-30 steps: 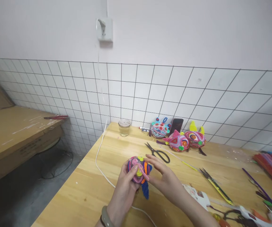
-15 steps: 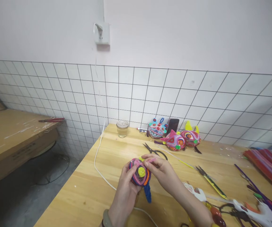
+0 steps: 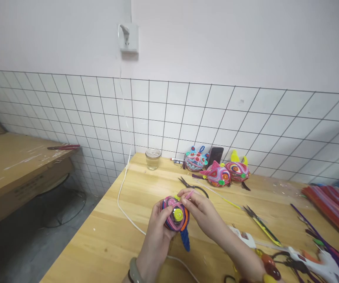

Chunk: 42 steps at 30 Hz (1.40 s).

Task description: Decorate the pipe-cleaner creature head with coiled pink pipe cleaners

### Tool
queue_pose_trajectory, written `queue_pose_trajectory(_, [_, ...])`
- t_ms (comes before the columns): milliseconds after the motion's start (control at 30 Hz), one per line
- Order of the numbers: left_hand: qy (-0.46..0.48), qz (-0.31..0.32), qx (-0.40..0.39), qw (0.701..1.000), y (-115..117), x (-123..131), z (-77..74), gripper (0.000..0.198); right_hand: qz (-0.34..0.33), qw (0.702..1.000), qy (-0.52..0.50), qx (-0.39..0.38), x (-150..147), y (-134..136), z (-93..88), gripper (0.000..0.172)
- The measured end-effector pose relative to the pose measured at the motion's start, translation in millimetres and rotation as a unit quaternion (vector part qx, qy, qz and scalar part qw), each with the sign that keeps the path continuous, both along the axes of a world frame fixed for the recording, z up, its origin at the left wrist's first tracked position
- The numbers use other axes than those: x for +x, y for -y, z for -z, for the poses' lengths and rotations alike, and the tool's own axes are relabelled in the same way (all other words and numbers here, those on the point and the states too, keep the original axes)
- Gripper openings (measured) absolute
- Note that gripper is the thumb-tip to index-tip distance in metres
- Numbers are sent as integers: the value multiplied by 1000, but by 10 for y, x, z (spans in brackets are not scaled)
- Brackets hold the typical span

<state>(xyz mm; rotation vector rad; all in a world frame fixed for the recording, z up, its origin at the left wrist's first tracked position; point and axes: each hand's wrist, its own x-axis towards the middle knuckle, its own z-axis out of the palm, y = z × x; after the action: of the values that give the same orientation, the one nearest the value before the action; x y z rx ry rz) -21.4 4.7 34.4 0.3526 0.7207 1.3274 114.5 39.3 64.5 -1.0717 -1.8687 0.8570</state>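
Observation:
My left hand (image 3: 158, 230) is closed around a round, multicoloured craft ball (image 3: 173, 225) wound with fuzzy strips, with a yellow coil on its front. A blue twisted piece (image 3: 185, 240) hangs from its lower right. At the ball's upper right, my right hand (image 3: 200, 208) pinches a pink fuzzy strip (image 3: 190, 194), its fingertips close against the ball. Behind the right hand lie black-handled scissors (image 3: 197, 188) on the wooden table (image 3: 104, 239). The palm side of the left hand is hidden by the ball.
Finished-looking craft balls (image 3: 218, 175) sit by the tiled wall, beside a phone (image 3: 215, 157). A glass of liquid (image 3: 153, 159) stands at the back left. Yellow-handled pliers (image 3: 262, 226), a white glue gun (image 3: 319, 264) and fuzzy stems (image 3: 331, 208) lie right. A white cable (image 3: 125, 214) crosses the table.
The view has shifted slightly. Both hands stay on the ball, and the pink strip's free end now points more upward from the right fingers.

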Motion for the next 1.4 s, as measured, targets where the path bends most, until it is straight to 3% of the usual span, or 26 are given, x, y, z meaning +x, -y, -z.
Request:
queue_pose_trajectory(567, [-26, -28, 66, 997, 35, 89, 9, 47, -7, 996, -60, -69, 78, -55, -17, 27])
queue_pose_trajectory(800, [-42, -13, 49, 998, 43, 105, 21, 78, -33, 994, -63, -87, 117, -81, -98, 28])
queue_pose_trajectory(1000, [-17, 60, 47, 997, 31, 59, 64, 68, -54, 992, -52, -101, 134, -118, -81, 25])
queue_pose_trajectory(1167, [-22, 60, 11, 998, 8, 50, 72, 53, -69, 991, -36, -105, 111, -127, -60, 18])
queue_pose_trajectory(1267, [-38, 61, 7, 997, 0, 47, 83, 53, -77, 992, -14, -96, 87, -111, -76, 11])
queue_pose_trajectory(1400, [-47, 77, 23, 996, -9, 40, 97, 54, -82, 993, 24, -77, 72, -94, -95, 14])
